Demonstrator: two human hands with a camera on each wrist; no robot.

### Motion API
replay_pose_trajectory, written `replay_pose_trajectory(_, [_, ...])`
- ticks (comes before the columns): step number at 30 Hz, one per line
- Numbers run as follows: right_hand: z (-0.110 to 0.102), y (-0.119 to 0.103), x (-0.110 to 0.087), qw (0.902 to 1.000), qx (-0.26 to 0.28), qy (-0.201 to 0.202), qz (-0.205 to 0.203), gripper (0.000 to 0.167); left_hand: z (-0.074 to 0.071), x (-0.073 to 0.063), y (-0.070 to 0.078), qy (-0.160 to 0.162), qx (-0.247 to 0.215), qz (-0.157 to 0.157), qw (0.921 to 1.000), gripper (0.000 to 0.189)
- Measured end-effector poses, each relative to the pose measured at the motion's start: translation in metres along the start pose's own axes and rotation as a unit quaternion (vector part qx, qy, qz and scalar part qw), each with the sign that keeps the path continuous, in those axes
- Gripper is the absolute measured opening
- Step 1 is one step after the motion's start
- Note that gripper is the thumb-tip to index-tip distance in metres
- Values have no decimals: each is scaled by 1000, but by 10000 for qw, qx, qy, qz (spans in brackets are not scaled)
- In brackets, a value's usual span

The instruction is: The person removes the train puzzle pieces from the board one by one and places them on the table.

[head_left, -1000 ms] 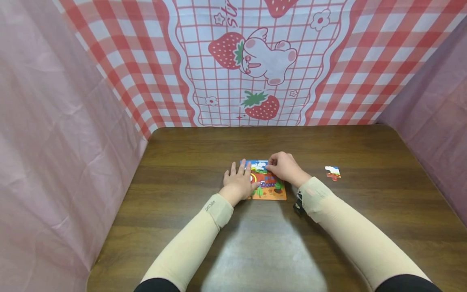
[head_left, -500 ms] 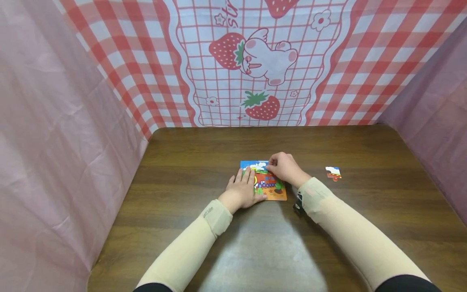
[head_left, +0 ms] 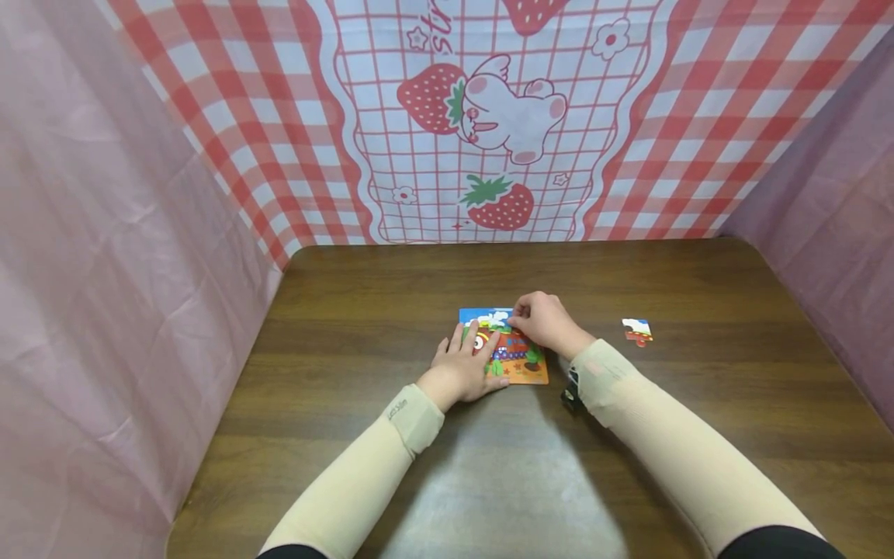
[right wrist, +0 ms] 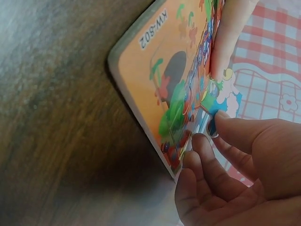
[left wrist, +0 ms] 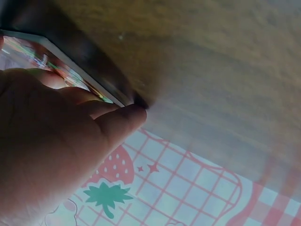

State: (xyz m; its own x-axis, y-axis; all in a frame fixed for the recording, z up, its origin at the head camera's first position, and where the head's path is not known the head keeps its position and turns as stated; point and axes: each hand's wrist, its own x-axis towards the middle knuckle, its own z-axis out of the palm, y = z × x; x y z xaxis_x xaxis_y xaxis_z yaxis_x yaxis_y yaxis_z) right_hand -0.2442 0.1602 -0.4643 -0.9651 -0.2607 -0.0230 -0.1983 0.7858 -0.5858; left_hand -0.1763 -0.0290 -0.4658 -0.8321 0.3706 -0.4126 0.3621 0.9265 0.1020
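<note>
A colourful jigsaw puzzle board [head_left: 528,376], with a red train-like picture, lies flat on the table. My left hand [head_left: 457,371] rests on its left part, fingers spread, thumb along the near edge. At the board's upper right, my right hand [head_left: 546,320] has thumb and fingers drawn together. In the right wrist view that hand pinches a blue-edged puzzle piece [right wrist: 212,126] just at a gap in the picture; most of the piece is hidden by the fingers. A loose puzzle piece [head_left: 637,331], white, blue and red, lies to the right of the board.
The brown wooden table [head_left: 363,303] reaches back to a red-checked strawberry cloth [head_left: 503,206]. Pink curtains [head_left: 133,256] hang on both sides. A small black device [head_left: 571,394] sits under the right wrist.
My left hand has slid toward the near edge of the board, uncovering its upper left, and its fingers have spread slightly. The right hand keeps its place; the loose piece has not moved.
</note>
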Motion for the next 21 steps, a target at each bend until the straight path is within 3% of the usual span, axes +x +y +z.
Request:
replay_pose_trajectory(11, [-3, 4, 0, 9998, 178, -63, 57, 16, 4, 0, 0, 165, 157, 59, 9997, 83])
replay_pose_trajectory(21, [-17, 11, -2, 9989, 351, -303, -64, 17, 1, 0, 0, 84, 36, 62, 9999, 84])
